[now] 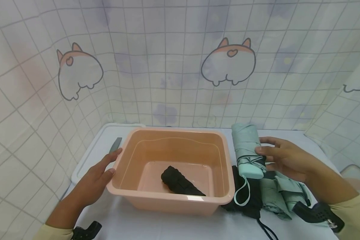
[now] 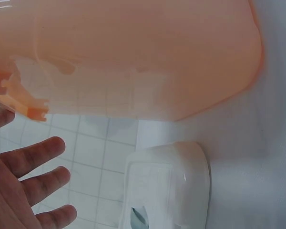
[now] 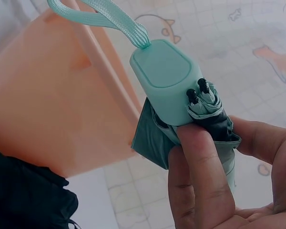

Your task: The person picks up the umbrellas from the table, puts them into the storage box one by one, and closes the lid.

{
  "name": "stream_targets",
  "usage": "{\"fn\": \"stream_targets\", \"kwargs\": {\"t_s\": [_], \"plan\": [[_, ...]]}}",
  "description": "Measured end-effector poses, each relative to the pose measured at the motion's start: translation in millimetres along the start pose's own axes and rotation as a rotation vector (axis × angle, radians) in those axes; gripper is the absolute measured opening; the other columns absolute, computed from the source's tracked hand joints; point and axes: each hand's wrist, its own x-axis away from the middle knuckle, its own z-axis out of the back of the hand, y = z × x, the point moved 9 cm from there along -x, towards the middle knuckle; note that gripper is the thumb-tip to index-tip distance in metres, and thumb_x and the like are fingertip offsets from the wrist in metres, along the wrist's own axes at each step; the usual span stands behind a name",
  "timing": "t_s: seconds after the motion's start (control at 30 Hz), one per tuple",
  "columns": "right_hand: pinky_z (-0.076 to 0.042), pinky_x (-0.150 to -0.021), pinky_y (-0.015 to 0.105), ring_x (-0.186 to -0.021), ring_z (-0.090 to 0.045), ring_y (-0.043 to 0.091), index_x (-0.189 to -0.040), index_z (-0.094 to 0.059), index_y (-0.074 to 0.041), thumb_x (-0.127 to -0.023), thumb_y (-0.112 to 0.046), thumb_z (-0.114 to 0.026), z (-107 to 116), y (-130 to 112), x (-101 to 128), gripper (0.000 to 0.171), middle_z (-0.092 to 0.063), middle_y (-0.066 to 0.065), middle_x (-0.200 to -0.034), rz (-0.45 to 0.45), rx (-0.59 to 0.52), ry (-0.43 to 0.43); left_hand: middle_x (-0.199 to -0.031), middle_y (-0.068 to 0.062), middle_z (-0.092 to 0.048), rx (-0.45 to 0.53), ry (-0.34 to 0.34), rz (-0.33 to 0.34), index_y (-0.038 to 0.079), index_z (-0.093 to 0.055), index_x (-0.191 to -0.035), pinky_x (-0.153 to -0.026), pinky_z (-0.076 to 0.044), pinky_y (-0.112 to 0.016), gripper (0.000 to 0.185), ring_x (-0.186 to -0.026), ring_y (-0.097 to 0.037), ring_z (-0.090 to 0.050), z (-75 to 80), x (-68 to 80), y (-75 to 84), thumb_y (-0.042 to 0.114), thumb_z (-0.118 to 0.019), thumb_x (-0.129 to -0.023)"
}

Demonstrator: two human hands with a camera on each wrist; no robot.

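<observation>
My right hand grips a folded mint-green umbrella just right of a peach plastic basin. The umbrella's flat handle end and looped wrist strap show in the right wrist view. At the basin's left rim, my left hand touches the edge with its fingers extended. Spread, fairly straight fingers appear beside the basin wall in the left wrist view. Inside the basin lies a dark, rolled cloth-like bundle, its exact kind unclear.
Below the held umbrella lies a black drawstring pouch, partly covered. Grey-green folded fabric bundles lie to its right. A white tray or lid with a grey-green pointed object is behind my left hand. A patterned curtain surrounds the white table.
</observation>
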Motion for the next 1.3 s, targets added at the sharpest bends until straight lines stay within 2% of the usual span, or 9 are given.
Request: {"fn": "stream_targets", "kwargs": {"t_s": [0.2,0.3,0.57,0.7,0.83,0.93,1.03,1.2,1.3], "plan": [[-0.04,-0.104,0.056,-0.145,-0.016,0.058,-0.162,-0.002,-0.001,-0.104,-0.026,-0.061,-7.1,-3.2,-1.8,0.087,-0.014,0.033,-0.161,0.006,0.002,-0.007,-0.15,-0.018,-0.05,0.009,-0.002,-0.001,0.033,-0.026,-0.163,-0.092,-0.041,-0.076,0.056,-0.13,-0.048,-0.052,-0.7,-0.3,-0.7,0.041,-0.04,-0.109],[-0.039,-0.105,0.057,-0.145,-0.013,0.059,-0.162,-0.003,-0.001,-0.103,-0.026,-0.062,-10.1,-4.6,-2.1,0.087,-0.012,0.033,-0.162,0.005,-0.003,-0.011,-0.15,-0.018,-0.05,0.012,-0.003,-0.004,0.033,-0.026,-0.163,-0.092,-0.041,-0.076,0.056,-0.13,-0.047,-0.052,-0.7,-0.3,-0.4,0.041,-0.04,-0.109],[-0.052,-0.089,0.037,-0.144,-0.02,0.056,-0.162,-0.007,-0.002,-0.102,-0.026,-0.064,-16.5,-7.4,-3.4,0.086,-0.018,0.031,-0.16,0.002,-0.023,0.006,-0.15,-0.017,-0.05,0.024,0.0,-0.024,0.033,-0.027,-0.163,-0.092,-0.041,-0.075,0.056,-0.129,-0.047,-0.052,0.7,-0.6,1.3,0.038,-0.041,-0.109],[-0.055,-0.085,0.036,-0.136,-0.036,0.046,-0.161,-0.009,-0.002,-0.102,-0.025,-0.064,-19.4,-8.7,-3.8,0.084,-0.031,0.029,-0.153,0.005,-0.039,0.005,-0.149,-0.017,-0.051,0.014,0.0,-0.022,0.033,-0.027,-0.163,-0.092,-0.042,-0.074,0.056,-0.128,-0.046,-0.053,1.0,-0.6,1.6,0.039,-0.041,-0.109],[-0.056,-0.081,0.036,-0.115,-0.056,0.03,-0.159,-0.012,-0.001,-0.103,-0.023,-0.063,-23.5,-10.5,-4.7,0.08,-0.053,0.02,-0.133,0.011,-0.067,-0.017,-0.149,-0.017,-0.051,0.013,0.002,-0.025,0.032,-0.028,-0.163,-0.092,-0.042,-0.074,0.055,-0.129,-0.046,-0.053,1.6,-0.4,2.2,0.038,-0.041,-0.109],[-0.056,-0.081,0.036,-0.107,-0.062,0.026,-0.159,-0.012,0.0,-0.103,-0.023,-0.063,-27.6,-12.0,-5.9,0.078,-0.059,0.016,-0.125,0.019,-0.086,-0.038,-0.149,-0.016,-0.051,0.014,0.003,-0.027,0.032,-0.028,-0.163,-0.092,-0.042,-0.074,0.055,-0.128,-0.046,-0.053,1.9,-0.1,2.5,0.039,-0.04,-0.11],[-0.055,-0.084,0.038,-0.114,-0.057,0.031,-0.159,-0.012,-0.001,-0.103,-0.024,-0.063,-31.1,-12.9,-7.0,0.079,-0.054,0.022,-0.133,0.018,-0.081,-0.041,-0.149,-0.016,-0.051,0.012,0.002,-0.022,0.032,-0.028,-0.163,-0.092,-0.042,-0.074,0.055,-0.128,-0.046,-0.053,1.5,0.3,2.0,0.041,-0.04,-0.11],[-0.051,-0.091,0.038,-0.138,-0.033,0.045,-0.16,-0.011,-0.002,-0.101,-0.026,-0.066,-36.0,-13.2,-7.9,0.084,-0.029,0.028,-0.154,0.002,-0.067,-0.041,-0.149,-0.017,-0.051,0.012,0.001,-0.016,0.032,-0.028,-0.163,-0.093,-0.041,-0.074,0.055,-0.129,-0.046,-0.052,1.0,0.6,1.7,0.04,-0.04,-0.11],[-0.051,-0.092,0.039,-0.137,-0.036,0.043,-0.16,-0.012,-0.002,-0.101,-0.026,-0.066,-38.4,-13.4,-9.0,0.084,-0.033,0.028,-0.152,-0.002,-0.069,-0.045,-0.149,-0.016,-0.051,0.013,0.0,-0.014,0.032,-0.028,-0.163,-0.093,-0.041,-0.073,0.055,-0.129,-0.045,-0.052,0.8,0.5,1.8,0.039,-0.04,-0.11]]}}
